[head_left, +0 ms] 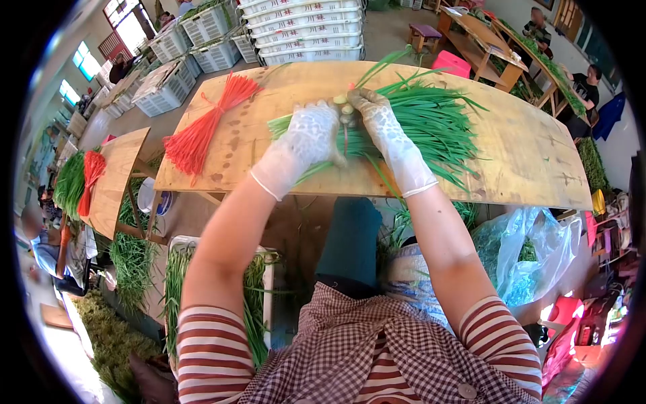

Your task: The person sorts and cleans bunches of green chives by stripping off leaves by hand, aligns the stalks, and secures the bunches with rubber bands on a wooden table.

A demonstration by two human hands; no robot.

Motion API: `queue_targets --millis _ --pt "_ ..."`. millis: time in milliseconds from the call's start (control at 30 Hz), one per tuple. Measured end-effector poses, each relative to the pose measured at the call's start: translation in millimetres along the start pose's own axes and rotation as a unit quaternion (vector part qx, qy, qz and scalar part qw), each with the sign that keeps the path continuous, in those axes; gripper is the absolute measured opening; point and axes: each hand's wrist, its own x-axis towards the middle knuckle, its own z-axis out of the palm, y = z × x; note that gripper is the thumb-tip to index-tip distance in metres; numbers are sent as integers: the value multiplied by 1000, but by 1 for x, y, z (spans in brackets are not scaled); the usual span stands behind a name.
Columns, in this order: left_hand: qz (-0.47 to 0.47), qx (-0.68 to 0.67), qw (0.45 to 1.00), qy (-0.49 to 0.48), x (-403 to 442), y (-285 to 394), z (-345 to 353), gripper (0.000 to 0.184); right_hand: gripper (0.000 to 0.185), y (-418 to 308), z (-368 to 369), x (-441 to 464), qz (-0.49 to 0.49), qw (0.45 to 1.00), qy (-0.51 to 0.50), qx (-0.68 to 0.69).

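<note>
A bundle of long green stalks (431, 118) lies across the wooden table (525, 148), leaves spreading to the right and cut ends to the left. My left hand (313, 131), in a white glove, is closed at the bundle's left part and slightly blurred. My right hand (377, 114), gloved and stained at the fingertips, pinches at the bundle's upper middle. Between the hands a thin red tie shows around the stalks, and a bit of red sticks up by my right fingertips. Left of my hands lies a bunch of red ties (215, 121), pinched at its middle.
Stacked white crates (303, 30) stand behind the table. A smaller table (121, 182) with greens and red ties is at left. Below are a crate of green stalks (259, 303) and a clear plastic bag (538, 249). Other people sit at far right and far left.
</note>
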Motion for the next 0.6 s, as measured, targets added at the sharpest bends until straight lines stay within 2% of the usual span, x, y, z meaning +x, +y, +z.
queue_targets --millis 100,133,167,233,267,367,467,533,567,600 --pt "-26 -86 996 -10 0 2 13 75 21 10 3 -23 -116 988 -74 -70" --pt "-7 -130 991 -8 -2 2 9 49 14 -32 15 -66 -136 951 -82 -267" --pt "-29 -117 992 -33 2 2 9 47 12 -11 2 -76 -239 924 -103 -280" --pt "-74 -90 990 -76 17 1 3 41 13 14 -3 -100 -438 812 -89 -374" --pt "-44 -132 986 -89 10 3 -13 43 12 19 -5 -115 -418 811 -57 -406" --pt "-33 -110 989 -88 17 -1 -10 46 9 51 -22 -138 -272 826 -71 -489" --pt "-31 -120 989 -83 18 -3 -6 50 10 39 -20 -137 -366 769 -32 -523" --pt "11 -41 995 88 14 -3 21 52 10 14 -15 -135 -397 720 -49 -567" --pt "33 -2 984 177 11 -1 25 53 10 16 -17 -134 -387 739 -53 -548" --pt "9 -29 991 129 12 1 29 51 10 26 -21 -135 -376 759 -58 -528"
